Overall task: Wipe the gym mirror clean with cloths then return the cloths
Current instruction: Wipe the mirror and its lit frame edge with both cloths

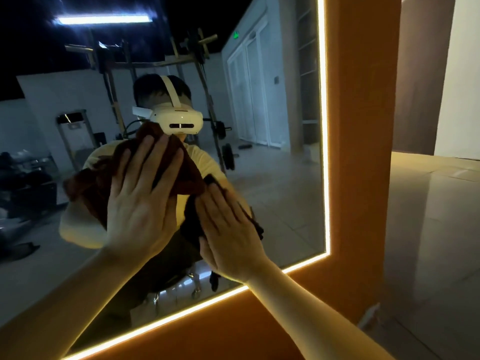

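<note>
The fingers of my left hand (pixel 140 203) are straight and spread a little. They press flat on a red-brown cloth (pixel 188 175). The cloth looks soft and fuzzy. It is bunched into a lumpy shape with a point at the top. It lies against the mirror (pixel 275 193), near the middle of the glass.

The fingers of my right hand (pixel 228 237) are straight too, and close together. They press on a darker cloth (pixel 253 223). It is crumpled and peeks out past the edges of the hand. This cloth also sits on the glass, a bit lower and to the right of the first one. The two cloths seem to touch where they meet.

Both palms face the glass. Both bare arms reach up from the bottom of the view, and the left hand is higher.

The mirror is smooth and shiny. A thin bright strip of light (pixel 323 126) runs down its right edge and along its bottom edge. Around that is a flat orange wall (pixel 363 165). To the right is a glossy pale floor (pixel 428 242).
</note>
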Tool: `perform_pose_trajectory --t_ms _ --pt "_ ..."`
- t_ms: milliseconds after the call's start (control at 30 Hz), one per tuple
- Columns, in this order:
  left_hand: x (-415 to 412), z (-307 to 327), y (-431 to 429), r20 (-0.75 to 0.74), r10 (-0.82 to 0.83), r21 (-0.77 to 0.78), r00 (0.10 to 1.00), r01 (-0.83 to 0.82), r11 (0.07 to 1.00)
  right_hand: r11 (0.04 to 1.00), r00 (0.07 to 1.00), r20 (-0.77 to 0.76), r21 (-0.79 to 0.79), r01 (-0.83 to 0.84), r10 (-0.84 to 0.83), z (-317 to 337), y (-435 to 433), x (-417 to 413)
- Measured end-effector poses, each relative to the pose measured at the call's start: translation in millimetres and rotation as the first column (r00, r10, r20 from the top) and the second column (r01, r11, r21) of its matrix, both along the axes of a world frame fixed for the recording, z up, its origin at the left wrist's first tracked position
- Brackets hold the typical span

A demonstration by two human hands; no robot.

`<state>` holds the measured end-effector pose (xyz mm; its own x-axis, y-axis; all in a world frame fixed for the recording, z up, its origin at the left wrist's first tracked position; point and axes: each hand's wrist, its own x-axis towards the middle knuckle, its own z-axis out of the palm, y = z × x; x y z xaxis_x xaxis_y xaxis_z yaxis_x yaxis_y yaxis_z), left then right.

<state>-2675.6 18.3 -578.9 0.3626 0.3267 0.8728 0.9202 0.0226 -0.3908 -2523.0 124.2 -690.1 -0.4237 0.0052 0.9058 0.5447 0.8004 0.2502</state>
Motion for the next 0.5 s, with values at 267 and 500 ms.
perform_pose_trajectory --t_ms 267,500 --pt "-2.7 -36.6 -17.1 -0.037 -0.012 -0.229 0.999 0.003 0.973 0.874 0.845 -0.343 -0.412 0.258 -0.411 23.8 54.3 117.5" --pt "-23.5 -77.4 -36.1 0.076 0.144 -0.025 0.987 -0.142 0.99 0.984 0.94 -0.332 -0.176 0.016 -0.075 22.5 -6.5 -8.5"
